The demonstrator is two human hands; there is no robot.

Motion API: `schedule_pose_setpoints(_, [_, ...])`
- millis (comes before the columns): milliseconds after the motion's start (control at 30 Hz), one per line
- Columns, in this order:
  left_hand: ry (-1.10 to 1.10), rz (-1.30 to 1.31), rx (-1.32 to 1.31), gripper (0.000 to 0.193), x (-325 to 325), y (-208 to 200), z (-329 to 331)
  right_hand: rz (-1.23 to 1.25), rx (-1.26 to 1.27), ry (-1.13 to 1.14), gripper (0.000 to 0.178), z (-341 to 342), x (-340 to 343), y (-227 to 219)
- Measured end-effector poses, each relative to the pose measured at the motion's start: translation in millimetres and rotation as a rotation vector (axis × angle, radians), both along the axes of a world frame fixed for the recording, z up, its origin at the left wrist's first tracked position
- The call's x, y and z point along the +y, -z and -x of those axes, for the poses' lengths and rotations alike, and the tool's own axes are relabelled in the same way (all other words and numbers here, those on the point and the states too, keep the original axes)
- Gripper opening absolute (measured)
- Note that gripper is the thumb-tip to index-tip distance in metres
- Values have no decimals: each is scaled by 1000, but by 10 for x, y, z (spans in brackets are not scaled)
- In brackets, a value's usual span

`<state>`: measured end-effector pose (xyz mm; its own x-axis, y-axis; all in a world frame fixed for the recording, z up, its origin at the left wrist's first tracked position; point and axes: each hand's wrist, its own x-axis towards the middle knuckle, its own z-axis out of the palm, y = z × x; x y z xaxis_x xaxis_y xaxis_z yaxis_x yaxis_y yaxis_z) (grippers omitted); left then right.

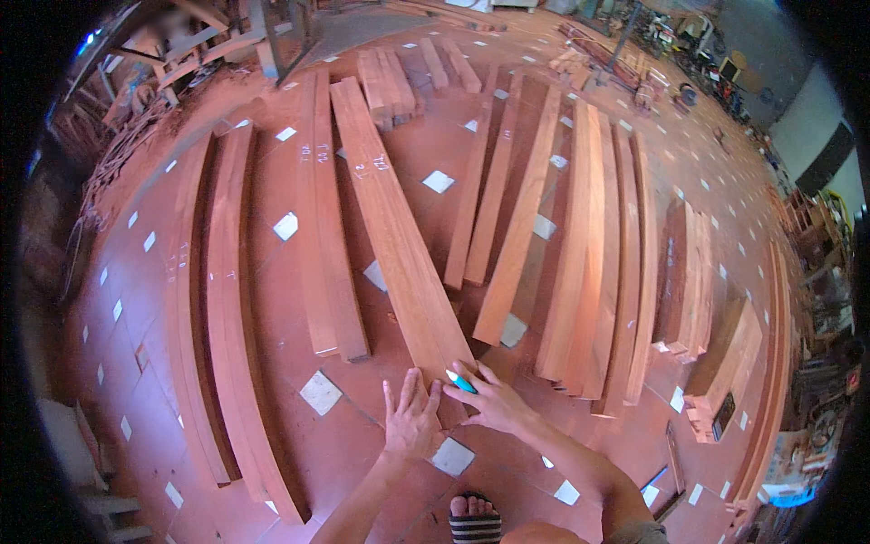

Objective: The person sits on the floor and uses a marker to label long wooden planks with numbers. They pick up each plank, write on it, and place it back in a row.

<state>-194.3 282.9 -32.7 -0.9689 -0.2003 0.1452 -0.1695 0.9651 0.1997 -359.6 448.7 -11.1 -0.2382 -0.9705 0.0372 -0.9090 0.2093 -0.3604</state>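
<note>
A long reddish-brown wooden beam [395,218] lies slanted on the floor, its near end under my hands and white handwritten marks toward its far end. My left hand [412,419] rests on the left edge of that near end, fingers spread and holding nothing. On the right side of the same end, my right hand [494,399] grips a teal pen [462,382] with a white tip, pinched between its fingers. The tip points up and left, over the beam's face. I cannot tell whether it touches the wood.
Another marked beam [326,208] lies just left, with two long ones [237,308] farther left. Several beams [580,263] lie to the right. Shorter blocks [385,82] sit at the back. A dark phone-like object [723,415] leans on a block [725,358]. A metal square [672,462] lies lower right.
</note>
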Motion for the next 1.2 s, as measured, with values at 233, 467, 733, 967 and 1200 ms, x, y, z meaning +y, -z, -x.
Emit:
schedule_pose_setpoints(233, [-74,-49,-109,88,-584,-253,362,34,76,71,68,-4,-495,272])
schedule_pose_setpoints(467, [-47,100,-129,86,-1304,-193,663,139,36,74,58,371,-1277,336])
schedule_pose_setpoints(733, [-111,140,-155,77,-1887,-191,1307,192,5,164,59,871,-1929,290])
schedule_pose_setpoints(967, [-260,-42,24,103,-1943,-274,853,251,18,209,87,524,-1901,10])
schedule_pose_setpoints(1200, [-960,-141,184,102,-1887,-230,-1518,308,-150,332,49,-748,-876,319])
